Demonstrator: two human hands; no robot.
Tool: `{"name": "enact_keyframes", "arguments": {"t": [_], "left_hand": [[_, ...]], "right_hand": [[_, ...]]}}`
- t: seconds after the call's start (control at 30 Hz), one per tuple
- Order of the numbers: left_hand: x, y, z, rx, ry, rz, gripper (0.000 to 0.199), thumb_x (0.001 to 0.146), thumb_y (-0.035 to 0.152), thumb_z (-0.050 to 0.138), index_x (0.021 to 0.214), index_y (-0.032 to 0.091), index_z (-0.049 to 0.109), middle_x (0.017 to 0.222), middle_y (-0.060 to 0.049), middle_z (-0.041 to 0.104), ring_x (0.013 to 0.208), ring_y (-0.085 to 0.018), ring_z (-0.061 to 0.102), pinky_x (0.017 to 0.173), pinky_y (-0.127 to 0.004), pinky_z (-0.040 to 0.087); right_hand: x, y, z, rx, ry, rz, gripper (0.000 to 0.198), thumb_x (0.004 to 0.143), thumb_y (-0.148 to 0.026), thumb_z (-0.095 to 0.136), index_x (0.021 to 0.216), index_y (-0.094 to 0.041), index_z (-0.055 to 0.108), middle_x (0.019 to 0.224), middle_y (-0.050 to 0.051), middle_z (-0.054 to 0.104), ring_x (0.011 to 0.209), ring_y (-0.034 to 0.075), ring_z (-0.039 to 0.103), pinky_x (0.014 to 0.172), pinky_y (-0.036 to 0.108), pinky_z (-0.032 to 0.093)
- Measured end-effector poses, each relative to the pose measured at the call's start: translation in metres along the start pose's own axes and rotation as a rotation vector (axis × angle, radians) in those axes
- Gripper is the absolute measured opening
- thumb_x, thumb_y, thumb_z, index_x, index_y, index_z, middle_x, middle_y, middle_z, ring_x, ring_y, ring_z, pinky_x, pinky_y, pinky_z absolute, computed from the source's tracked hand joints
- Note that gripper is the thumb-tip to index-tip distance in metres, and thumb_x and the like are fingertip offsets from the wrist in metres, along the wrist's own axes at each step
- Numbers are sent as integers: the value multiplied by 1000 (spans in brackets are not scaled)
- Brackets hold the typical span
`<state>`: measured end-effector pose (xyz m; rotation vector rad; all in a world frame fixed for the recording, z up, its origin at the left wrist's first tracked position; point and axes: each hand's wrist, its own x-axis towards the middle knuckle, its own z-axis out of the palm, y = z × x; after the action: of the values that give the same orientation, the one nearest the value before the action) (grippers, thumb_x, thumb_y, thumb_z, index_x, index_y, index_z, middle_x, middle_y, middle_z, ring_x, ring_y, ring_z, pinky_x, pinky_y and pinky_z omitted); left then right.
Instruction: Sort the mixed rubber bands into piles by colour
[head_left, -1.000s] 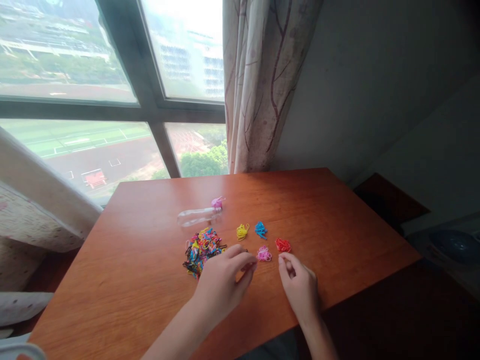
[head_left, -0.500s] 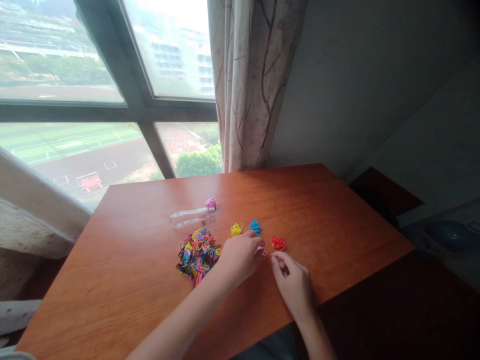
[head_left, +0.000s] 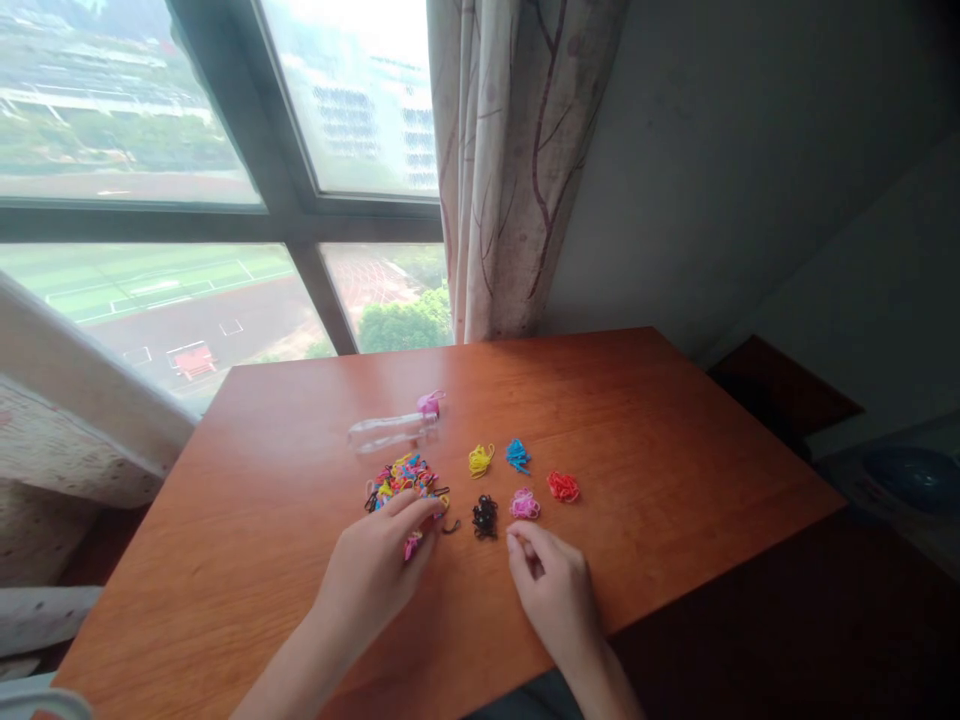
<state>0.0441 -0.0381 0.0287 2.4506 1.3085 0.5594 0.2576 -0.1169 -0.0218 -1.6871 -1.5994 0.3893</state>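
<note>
My left hand [head_left: 386, 555] rests over the near side of a mixed pile of small coloured rubber bands [head_left: 401, 475]. Its fingers are drawn together at the pile's right edge, and what they pinch, if anything, is hidden. My right hand [head_left: 555, 585] is closed in a pinch just below a bundle of pink rubber bands [head_left: 524, 504]; its fingertips show nothing I can name. Between the hands lies a black bundle [head_left: 485, 517], with a loose black band [head_left: 451, 527] to its left. Separate yellow [head_left: 481, 460], blue [head_left: 517, 455] and red [head_left: 563, 487] bundles lie behind.
On the brown wooden table [head_left: 675, 450], a clear plastic bag [head_left: 390, 432] with a pink piece [head_left: 430, 402] at its end lies behind the pile. The window [head_left: 292, 225] and curtain [head_left: 502, 200] stand beyond the back edge.
My left hand has moved left from the pink bundle to the mixed pile, uncovering the black and pink bundles. My right hand has shifted slightly left and down, still pinched.
</note>
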Motion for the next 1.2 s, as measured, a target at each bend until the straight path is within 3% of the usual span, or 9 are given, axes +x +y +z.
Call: {"name": "enact_keyframes", "arguments": {"t": [0.13, 0.3, 0.5, 0.7, 0.97, 1.2], "left_hand": [[-37, -26, -1, -38, 93, -45, 18, 94, 30, 49, 98, 26, 67, 91, 1, 72, 70, -13, 70, 63, -20, 51], [-64, -38, -2, 12, 141, -93, 17, 93, 30, 49, 98, 27, 65, 86, 4, 72, 66, -11, 69, 60, -18, 51], [-69, -37, 3, 15, 175, -118, 16, 94, 31, 48, 96, 27, 64, 83, 4, 71, 66, -11, 69, 59, -18, 51], [-67, -32, 9, -8, 168, -137, 17, 94, 29, 47, 97, 28, 64, 83, 3, 71, 68, -12, 69, 59, -19, 51], [-68, -34, 10, -41, 146, -144, 17, 94, 30, 48, 97, 27, 64, 87, 2, 72, 71, -13, 70, 62, -19, 52], [-68, -34, 11, -29, 141, -142, 16, 94, 29, 48, 97, 28, 64, 87, 3, 71, 72, -13, 70, 61, -20, 51]], "right_hand": [[-4, -31, 20, -14, -95, -78, 21, 95, -19, 46, 95, -23, 67, 74, 0, 69, 67, 15, 65, 65, 22, 40], [-3, -48, 33, -210, -135, -82, 21, 90, -16, 54, 105, -23, 66, 75, 0, 71, 65, 17, 66, 59, 25, 35], [9, -59, 37, -365, -197, -53, 24, 89, -13, 61, 111, -24, 63, 80, 0, 72, 70, 18, 68, 58, 25, 33], [21, -66, 41, -465, -250, 0, 9, 93, -16, 60, 90, -24, 63, 77, 0, 72, 68, 17, 67, 56, 25, 28], [9, -63, 42, -431, -190, -105, 14, 88, -12, 59, 79, -22, 59, 67, -2, 68, 59, 14, 63, 54, 25, 26], [13, -40, 16, -349, -38, -129, 25, 96, -20, 42, 80, -23, 61, 61, -2, 64, 51, 13, 60, 54, 27, 25]]}}
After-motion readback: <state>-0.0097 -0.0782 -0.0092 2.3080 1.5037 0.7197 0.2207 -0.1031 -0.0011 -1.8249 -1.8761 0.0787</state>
